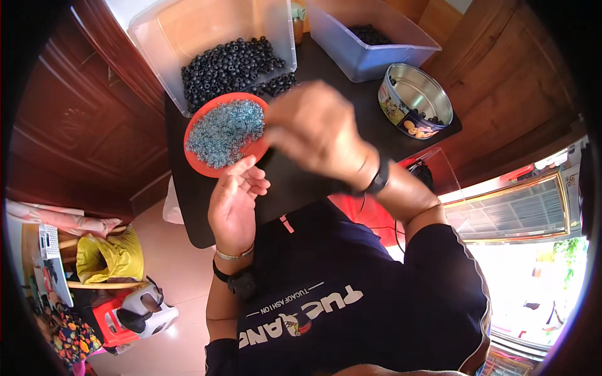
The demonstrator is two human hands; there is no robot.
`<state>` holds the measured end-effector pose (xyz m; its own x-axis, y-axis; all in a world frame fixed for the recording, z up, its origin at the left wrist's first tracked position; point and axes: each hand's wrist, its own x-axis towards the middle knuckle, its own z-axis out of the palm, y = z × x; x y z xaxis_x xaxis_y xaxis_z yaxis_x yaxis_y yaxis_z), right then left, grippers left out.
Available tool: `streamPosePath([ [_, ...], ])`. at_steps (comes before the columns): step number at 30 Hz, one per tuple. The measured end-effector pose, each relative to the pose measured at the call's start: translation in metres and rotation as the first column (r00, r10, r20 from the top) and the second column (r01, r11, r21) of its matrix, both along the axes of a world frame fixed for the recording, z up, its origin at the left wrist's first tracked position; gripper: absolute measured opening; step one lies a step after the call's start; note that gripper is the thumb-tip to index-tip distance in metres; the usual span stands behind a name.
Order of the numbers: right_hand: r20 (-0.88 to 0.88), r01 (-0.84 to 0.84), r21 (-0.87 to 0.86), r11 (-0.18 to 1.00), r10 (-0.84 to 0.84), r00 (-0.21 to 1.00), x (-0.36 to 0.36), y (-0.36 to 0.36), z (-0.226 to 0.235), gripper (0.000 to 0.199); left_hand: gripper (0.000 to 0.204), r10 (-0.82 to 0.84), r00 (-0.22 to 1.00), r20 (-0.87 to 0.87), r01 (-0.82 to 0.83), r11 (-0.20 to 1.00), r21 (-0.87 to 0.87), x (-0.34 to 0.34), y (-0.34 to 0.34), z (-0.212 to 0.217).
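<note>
An orange-red round plate [194, 164] holds many tiny translucent blue-grey pieces [222, 135], too small to name surely. My left hand [233, 203] is at the plate's near edge, palm turned inward, with fingers loosely bent and apart. I see nothing held in it. To the right of the plate, my right hand [320, 128] hangs over the dark table [295, 178]. Motion smears its fingers, so whether it holds anything is hidden. Behind the plate, a clear plastic box [216, 25] tipped toward me contains many black beads [235, 66], some near its front edge.
A second translucent box [376, 59] with dark beads stands at the far right. In front of it sits a round tin [407, 116] with a few black beads inside. A jar [298, 28] stands between the boxes. On the left floor are a yellow bag [113, 257] and a red stool [113, 323].
</note>
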<state>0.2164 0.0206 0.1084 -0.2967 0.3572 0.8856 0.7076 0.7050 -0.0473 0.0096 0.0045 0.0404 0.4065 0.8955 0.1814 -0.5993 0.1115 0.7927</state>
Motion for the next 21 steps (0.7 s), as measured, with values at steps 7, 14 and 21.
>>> streamPosePath([
  [7,-0.105,0.540,0.183,0.822,-0.529,0.842,0.104,0.075,0.076,0.029,0.035,-0.007,1.000,-0.015,0.006,0.995,-0.099,-0.010,0.004,-0.010],
  [14,0.146,0.412,-0.416,0.811,-0.388,0.910,0.112,0.086,0.001,0.013,0.032,-0.027,1.000,-0.006,0.026,0.985,-0.170,-0.012,0.006,-0.015],
  [21,0.500,0.535,-0.523,0.664,-0.269,0.823,0.105,0.085,-0.056,0.012,0.031,-0.013,1.000,-0.016,0.010,0.983,-0.184,-0.014,0.003,-0.019],
])
